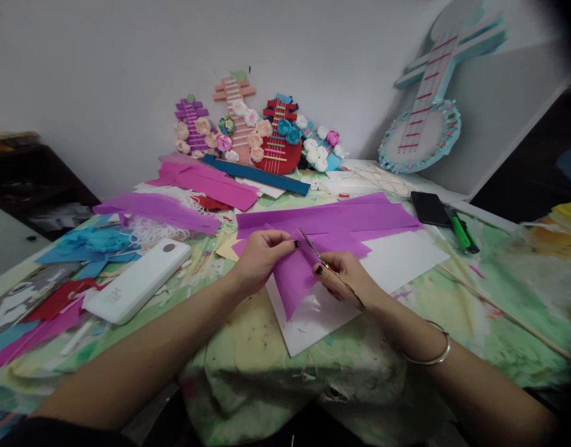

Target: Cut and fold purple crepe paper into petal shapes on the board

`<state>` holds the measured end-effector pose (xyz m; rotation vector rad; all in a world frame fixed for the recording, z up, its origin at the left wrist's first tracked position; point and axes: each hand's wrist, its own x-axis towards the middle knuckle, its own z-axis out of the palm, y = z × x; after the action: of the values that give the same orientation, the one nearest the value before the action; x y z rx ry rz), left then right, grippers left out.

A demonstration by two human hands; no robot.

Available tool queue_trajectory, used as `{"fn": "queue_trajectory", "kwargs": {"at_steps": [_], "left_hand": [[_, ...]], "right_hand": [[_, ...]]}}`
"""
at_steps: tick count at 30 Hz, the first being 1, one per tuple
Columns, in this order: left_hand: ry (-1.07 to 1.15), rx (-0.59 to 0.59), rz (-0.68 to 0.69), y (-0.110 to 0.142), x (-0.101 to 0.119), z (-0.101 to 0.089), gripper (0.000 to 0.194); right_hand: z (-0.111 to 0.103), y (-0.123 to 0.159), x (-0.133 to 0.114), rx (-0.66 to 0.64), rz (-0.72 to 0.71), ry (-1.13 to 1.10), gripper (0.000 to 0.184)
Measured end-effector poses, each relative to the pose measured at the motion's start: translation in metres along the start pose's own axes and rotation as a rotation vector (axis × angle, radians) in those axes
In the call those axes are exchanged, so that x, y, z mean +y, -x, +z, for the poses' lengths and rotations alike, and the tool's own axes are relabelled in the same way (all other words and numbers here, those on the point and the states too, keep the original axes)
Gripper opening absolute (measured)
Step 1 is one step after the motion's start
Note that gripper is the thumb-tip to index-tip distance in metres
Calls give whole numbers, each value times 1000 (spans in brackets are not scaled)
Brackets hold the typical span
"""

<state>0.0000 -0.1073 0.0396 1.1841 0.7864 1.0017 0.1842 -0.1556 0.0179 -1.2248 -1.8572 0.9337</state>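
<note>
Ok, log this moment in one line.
left hand: pinches purple paper | right hand: holds scissors at purple paper | below: white sheet

Worktop (239, 372) around the flat sheet (401, 257)
Over the sheet, the paper piece (292, 282) and scissors (313, 249); left of it, the power bank (139, 282); right of it, the stick (513, 314); along its far edge, the paper strip (332, 216); farther behind it, the model lutes (288, 155).

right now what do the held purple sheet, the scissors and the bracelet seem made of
Purple sheet: matte, probably crepe paper or thin felt; it bends softly, without shine.
Scissors: likely metal, with thin greyish blades and a goldish handle.
Bracelet: probably polished metal, judging by its gleam.
</note>
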Motion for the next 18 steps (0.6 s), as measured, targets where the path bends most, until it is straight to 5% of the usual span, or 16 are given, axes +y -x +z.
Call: {"fn": "queue_trajectory", "kwargs": {"at_steps": [18], "left_hand": [[-78, 4, 22, 1, 6, 2, 30]], "right_hand": [[0, 1, 8, -45, 78, -143, 50]]}}
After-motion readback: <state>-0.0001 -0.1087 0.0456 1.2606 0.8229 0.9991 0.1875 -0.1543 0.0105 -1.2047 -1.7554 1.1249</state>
